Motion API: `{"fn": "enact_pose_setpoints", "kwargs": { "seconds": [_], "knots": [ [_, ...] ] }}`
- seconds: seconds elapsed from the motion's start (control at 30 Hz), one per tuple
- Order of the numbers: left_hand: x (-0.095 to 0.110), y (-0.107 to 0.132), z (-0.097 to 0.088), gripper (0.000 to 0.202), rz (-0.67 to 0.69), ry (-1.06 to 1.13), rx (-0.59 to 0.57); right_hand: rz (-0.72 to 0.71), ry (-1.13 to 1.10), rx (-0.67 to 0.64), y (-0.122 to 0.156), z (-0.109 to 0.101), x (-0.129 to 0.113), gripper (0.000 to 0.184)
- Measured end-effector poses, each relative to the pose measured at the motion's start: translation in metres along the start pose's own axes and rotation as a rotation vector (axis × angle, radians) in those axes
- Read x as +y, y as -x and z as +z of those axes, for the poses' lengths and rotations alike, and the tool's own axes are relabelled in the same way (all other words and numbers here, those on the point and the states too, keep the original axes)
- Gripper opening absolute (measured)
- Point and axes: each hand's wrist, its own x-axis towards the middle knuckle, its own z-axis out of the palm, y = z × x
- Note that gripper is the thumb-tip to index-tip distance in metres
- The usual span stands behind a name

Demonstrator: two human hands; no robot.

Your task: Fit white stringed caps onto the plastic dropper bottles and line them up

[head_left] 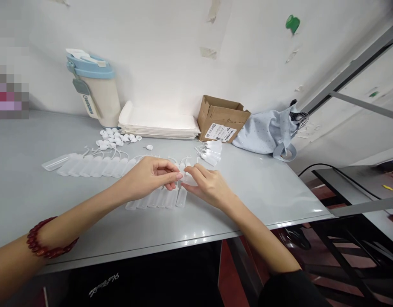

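Observation:
My left hand (154, 177) and my right hand (209, 185) meet above the table, fingertips almost touching. Thumb and fingers of the left are pinched together; what they hold is too small to make out. Between the right thumb and index finger is a small whitish translucent piece (186, 177). Under and in front of the hands lies a row of flat translucent plastic pieces (156, 199). A longer row of similar pieces (94, 166), with thin curved white tails, is left of my left hand. Beyond my right hand lie several more translucent pieces (212, 153) with tails.
A pile of small white caps (114, 138) and one loose cap (149, 147) lie behind the rows. Along the wall stand a cream tumbler (103, 96) with blue lid, a stack of white sheets (159, 127), a cardboard box (220, 121) and a light-blue cloth bag (263, 130).

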Motion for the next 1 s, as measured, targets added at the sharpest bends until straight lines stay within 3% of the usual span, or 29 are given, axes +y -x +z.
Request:
{"fn": "enact_pose_setpoints", "kwargs": {
  "seconds": [0.1, 0.3, 0.4, 0.53, 0.63, 0.83, 1.0],
  "knots": [
    [0.0000, -0.0002, -0.0007, 0.021, 0.035, 0.003, -0.013, 0.043, -0.115, 0.035, 0.0003, 0.0015, -0.0005, 0.022],
    [-0.0070, 0.0008, 0.0007, 0.019, 0.289, -0.081, 0.033, 0.151, -0.413, 0.013, -0.0005, 0.0023, 0.0007, 0.029],
    [-0.0066, 0.0015, 0.0004, 0.021, 0.278, -0.069, 0.042, 0.133, -0.368, 0.054, -0.0014, 0.0028, -0.0001, 0.026],
    [-0.0009, 0.0021, -0.0005, 0.028, 0.097, -0.092, 0.059, 0.060, -0.173, 0.102, -0.0022, 0.0022, -0.0026, 0.021],
    [0.0005, 0.0023, 0.0001, 0.032, 0.029, -0.132, 0.002, 0.011, -0.052, 0.112, -0.0026, 0.0004, -0.0038, 0.019],
    [-0.0027, 0.0021, -0.0002, 0.023, 0.097, -0.079, -0.072, 0.006, -0.034, 0.097, -0.0014, 0.0011, -0.0031, 0.019],
    [-0.0053, 0.0039, -0.0029, 0.020, 0.237, -0.215, -0.041, 0.017, -0.085, 0.085, -0.0008, 0.0045, -0.0028, 0.023]
  ]
}}
